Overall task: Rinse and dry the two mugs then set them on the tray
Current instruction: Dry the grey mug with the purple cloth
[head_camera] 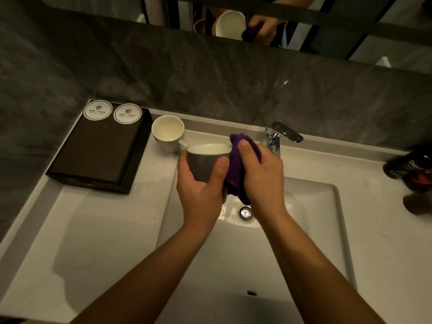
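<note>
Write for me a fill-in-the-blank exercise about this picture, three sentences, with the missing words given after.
1. The left hand holds the grey mug above the ____.
2. The right hand presses a ____ cloth against that mug.
3. The other mug stands on the counter, not yet on the dark ____.
Missing words: sink; purple; tray.

Left grip (201, 185): holds grey mug (203, 166) upright over sink (304, 218) | Right grip (261, 174): presses purple cloth (233, 169) against mug side | White mug (167, 133): on table (105, 230) beyond left grip, beside black tray (98, 148)
</note>
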`<control>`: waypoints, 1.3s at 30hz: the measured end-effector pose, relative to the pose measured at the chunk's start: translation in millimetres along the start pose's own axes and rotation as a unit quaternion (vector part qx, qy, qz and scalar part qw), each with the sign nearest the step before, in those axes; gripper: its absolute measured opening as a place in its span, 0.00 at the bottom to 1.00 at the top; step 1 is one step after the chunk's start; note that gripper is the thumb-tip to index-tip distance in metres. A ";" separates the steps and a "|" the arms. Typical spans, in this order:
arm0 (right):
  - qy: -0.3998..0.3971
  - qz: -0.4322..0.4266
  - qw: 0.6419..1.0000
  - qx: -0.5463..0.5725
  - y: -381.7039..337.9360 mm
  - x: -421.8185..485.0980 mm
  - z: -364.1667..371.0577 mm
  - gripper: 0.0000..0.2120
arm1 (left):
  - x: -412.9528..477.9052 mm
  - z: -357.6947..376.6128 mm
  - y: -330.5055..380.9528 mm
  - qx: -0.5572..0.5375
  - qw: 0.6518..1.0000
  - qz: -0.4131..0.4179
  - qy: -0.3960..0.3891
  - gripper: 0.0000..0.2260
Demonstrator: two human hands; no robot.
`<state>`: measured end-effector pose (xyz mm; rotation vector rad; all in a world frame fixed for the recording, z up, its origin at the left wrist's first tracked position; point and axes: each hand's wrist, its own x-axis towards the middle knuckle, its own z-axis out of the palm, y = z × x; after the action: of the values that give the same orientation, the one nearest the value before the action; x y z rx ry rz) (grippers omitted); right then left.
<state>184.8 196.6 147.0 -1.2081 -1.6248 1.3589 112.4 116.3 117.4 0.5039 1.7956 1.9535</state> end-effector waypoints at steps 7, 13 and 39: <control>-0.052 0.117 0.991 0.046 -12.5 25.6 -37.7 0.08 | 2.3 -26.9 -13.4 0.042 0.991 0.048 -0.119 0.33; -0.031 -0.050 0.959 0.277 -46.0 32.8 -59.4 0.08 | 7.2 -30.5 -17.0 0.033 0.987 0.033 -0.157 0.41; -0.345 -0.096 0.891 -0.280 -40.9 30.4 -49.0 0.05 | 22.9 -27.3 -20.4 0.146 0.957 0.102 -0.227 0.41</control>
<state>210.6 240.8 195.7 -0.8429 -2.7048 1.3053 79.9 107.2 94.0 1.1725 1.7792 1.5227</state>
